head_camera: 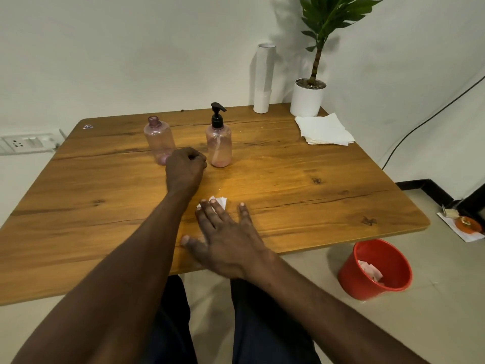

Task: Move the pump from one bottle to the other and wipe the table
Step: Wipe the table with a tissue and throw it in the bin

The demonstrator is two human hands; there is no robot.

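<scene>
**White tissue, flat hand: wipe in long strokes**

White tissue (217, 202) sits mid-table under your right hand (225, 237), fingers spread flat, pressing rather than gripping. Keep even pressure and steer clear of the pump bottle (218, 143). Left hand (185, 169) is clenched, holding nothing visible, beside the open bottle (158, 139).
</scene>
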